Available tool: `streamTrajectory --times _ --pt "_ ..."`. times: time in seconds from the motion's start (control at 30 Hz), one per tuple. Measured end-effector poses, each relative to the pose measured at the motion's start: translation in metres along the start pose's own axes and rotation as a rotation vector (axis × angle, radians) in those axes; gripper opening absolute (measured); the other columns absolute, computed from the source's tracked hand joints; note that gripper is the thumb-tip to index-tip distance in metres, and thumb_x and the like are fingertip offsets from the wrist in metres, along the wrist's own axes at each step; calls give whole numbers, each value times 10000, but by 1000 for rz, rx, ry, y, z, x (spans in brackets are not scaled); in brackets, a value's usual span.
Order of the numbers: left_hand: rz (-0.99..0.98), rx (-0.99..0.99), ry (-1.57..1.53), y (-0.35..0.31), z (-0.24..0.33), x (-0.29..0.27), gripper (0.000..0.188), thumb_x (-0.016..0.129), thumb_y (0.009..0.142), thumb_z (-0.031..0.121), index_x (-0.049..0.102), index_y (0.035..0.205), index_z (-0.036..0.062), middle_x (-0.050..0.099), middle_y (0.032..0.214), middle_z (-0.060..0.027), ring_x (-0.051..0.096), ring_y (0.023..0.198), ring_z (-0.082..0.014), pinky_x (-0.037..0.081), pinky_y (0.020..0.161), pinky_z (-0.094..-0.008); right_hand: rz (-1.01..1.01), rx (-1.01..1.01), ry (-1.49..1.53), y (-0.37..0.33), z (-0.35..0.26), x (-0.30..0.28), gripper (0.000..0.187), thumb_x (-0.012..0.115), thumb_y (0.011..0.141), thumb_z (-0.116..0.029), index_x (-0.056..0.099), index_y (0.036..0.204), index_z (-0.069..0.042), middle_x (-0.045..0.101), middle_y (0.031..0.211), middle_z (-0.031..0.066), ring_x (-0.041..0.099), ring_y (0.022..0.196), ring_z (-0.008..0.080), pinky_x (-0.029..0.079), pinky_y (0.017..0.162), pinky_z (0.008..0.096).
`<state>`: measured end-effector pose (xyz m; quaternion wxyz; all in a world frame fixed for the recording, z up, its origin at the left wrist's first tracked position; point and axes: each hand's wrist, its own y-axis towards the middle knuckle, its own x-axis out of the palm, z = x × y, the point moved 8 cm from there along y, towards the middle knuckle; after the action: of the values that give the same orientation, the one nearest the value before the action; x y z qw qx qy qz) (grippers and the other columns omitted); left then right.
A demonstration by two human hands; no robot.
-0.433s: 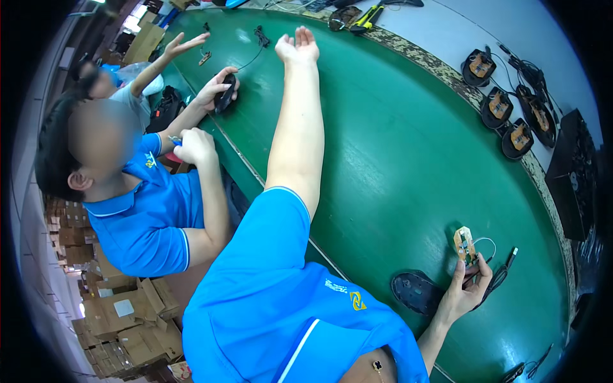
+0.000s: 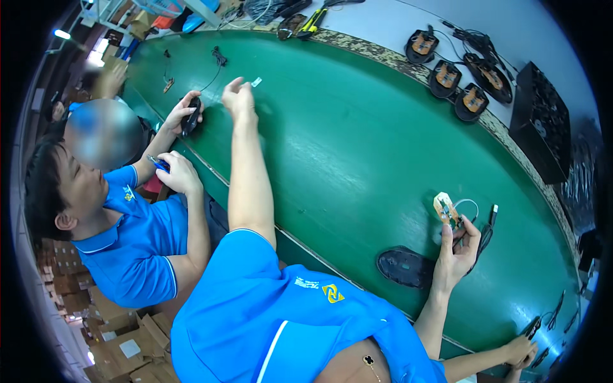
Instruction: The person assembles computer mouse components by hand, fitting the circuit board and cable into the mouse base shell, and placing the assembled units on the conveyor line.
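My left arm stretches far across the green work surface. At its end my left hand (image 2: 239, 99) is empty, its fingers loosely bent and apart. A small white piece (image 2: 257, 82) lies on the surface just beyond the fingers. My right hand (image 2: 456, 255) pinches a tan mouse circuit board (image 2: 445, 207) by its lower end, holding it raised. A white wire loops from the board, and a black cable with a USB plug (image 2: 495, 212) hangs beside the hand. Left of that hand, a black mouse shell (image 2: 405, 267) lies on the surface; the hand partly covers its right end.
At left a co-worker in blue holds a black mouse (image 2: 191, 118) and a blue-handled tool (image 2: 161, 164). Another person's hands (image 2: 520, 351) work at lower right. Opened mice (image 2: 445, 78) and a black bin (image 2: 543, 121) line the far ledge, with yellow-handled pliers (image 2: 311, 25).
My left hand has turned, its raised fingers now bent toward the surface. The white piece has come into view beside it. The whole view has shifted, bringing another person's hands in at lower right.
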<state>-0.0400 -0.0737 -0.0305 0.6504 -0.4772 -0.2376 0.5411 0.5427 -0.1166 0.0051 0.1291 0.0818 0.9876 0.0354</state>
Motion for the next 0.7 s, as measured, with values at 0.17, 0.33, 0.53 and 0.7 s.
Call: streamTrajectory --times 0.17,0.33,0.53,0.7 --pt "93 1168 506 45 34 15 315 733 840 173 708 1116 25 695 954 -113 659 771 -237 558 739 -350 39 3 81 -6 0 -10 347 722 900 -47 600 1224 -38 538 895 1 474 733 73 409 639 200" --pt "169 1546 785 51 52 51 275 766 822 247 750 944 0 744 863 -151 701 766 -271 565 753 -378 57 -16 17 2 4 -6 334 743 881 -79 627 1191 -33 575 878 7 483 710 72 413 628 203" --pt "-605 1719 685 -125 -162 118 242 761 859 188 726 1003 -4 739 905 -98 661 797 -172 533 734 -306 107 -30 208 20 36 -26 386 797 859 -166 616 1154 5 662 974 65 538 749 87 446 643 205" --pt "-1291 1927 808 -247 -364 73 233 749 754 -41 682 964 35 674 969 -79 601 834 -216 487 791 -323 117 -59 224 26 44 -51 387 807 848 -145 616 1154 -8 668 989 68 542 743 74 442 642 190"
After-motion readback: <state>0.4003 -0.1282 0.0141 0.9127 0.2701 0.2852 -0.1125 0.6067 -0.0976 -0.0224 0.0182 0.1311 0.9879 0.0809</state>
